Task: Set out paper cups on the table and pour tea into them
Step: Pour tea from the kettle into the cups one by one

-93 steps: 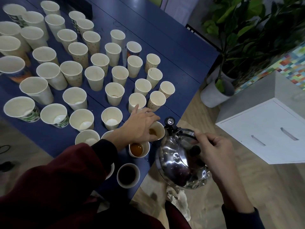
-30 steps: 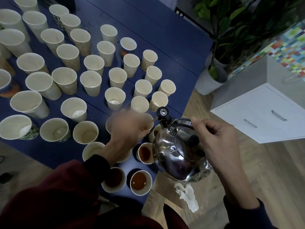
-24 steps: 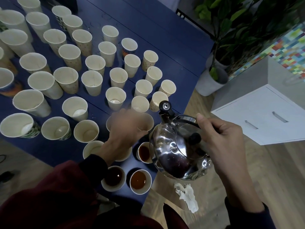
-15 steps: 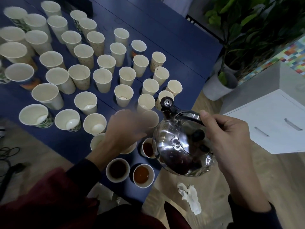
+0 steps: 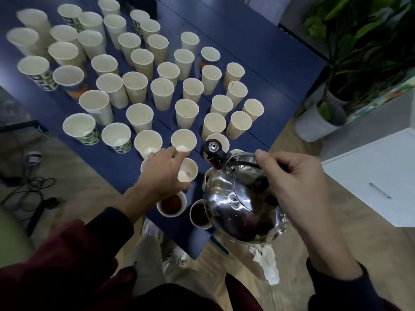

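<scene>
My left grip [image 5: 164, 173] has come out of its blur and now curls round an empty cup [image 5: 188, 172], tipped toward the kettle [image 5: 240, 198]. My right grip [image 5: 298, 185] stays wrapped round the kettle's handle, with the spout [image 5: 213, 149] raised and no stream showing. Two filled cups [image 5: 171, 204] stand at the table [image 5: 258, 70] corner. I judge this cup is next, and the other cups [image 5: 161, 90] wait dry.

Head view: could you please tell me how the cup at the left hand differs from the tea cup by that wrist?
The empty cup shows a pale inside, while the filled cup holds dark tea. The left hand holds the empty cup; the filled cup stands free. Both are paper cups at the near corner of the blue table.
</scene>
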{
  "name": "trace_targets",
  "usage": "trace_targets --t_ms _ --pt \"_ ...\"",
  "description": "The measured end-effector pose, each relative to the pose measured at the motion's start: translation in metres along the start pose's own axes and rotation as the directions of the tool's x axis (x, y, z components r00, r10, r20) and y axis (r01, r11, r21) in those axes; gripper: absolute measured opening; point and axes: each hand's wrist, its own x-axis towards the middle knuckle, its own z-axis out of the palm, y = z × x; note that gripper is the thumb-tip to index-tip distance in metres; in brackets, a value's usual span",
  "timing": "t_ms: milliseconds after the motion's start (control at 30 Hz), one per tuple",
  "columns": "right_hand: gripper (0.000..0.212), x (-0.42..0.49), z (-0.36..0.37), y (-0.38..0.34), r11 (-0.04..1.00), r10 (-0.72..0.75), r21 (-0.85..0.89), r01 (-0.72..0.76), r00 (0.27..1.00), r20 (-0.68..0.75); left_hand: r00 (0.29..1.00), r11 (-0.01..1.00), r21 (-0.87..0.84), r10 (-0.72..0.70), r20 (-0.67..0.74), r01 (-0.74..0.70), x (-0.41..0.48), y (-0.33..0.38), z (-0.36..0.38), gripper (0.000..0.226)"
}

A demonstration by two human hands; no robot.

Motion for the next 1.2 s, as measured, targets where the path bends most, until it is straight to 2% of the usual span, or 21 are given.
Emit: trace_targets --t_ms 100,200,367,433,633,833,1200 --pt "0.048 -0.006 0.007 0.0 0.998 -0.039 -0.042 0.039 0.999 0.012 0.999 0.999 0.038 0.019 0.027 -0.02 -0.001 0.0 0.002 0.085" --pt "0.049 -0.01 0.012 -0.005 1.0 -0.017 -0.02 0.017 0.999 0.028 0.998 0.997 0.07 0.042 0.042 -0.044 0.003 0.001 0.005 0.073" --pt "0.048 -0.012 0.021 -0.013 0.999 0.041 0.015 -0.042 0.998 0.038 0.997 0.994 -0.073 0.077 -0.027 -0.079 0.005 0.001 0.01 0.057" --pt "0.047 -0.012 0.024 -0.015 0.998 0.069 0.002 -0.069 0.997 0.033 0.996 0.995 -0.052 0.083 -0.022 -0.085 0.007 0.0 0.009 0.058" --pt "0.039 -0.014 0.035 -0.017 0.994 0.11 -0.012 -0.11 0.994 -0.001 0.994 0.993 -0.078 0.09 0.056 -0.085 0.012 -0.013 0.006 0.081" --pt "0.042 -0.013 0.04 -0.018 0.985 0.152 -0.071 -0.155 0.987 -0.046 0.991 0.991 -0.072 0.116 0.06 -0.112 0.015 -0.018 0.002 0.074" --pt "0.043 -0.021 0.044 -0.021 0.976 0.203 -0.07 -0.208 0.977 -0.071 0.989 0.983 -0.128 0.138 0.044 -0.132 0.015 -0.025 0.004 0.075"
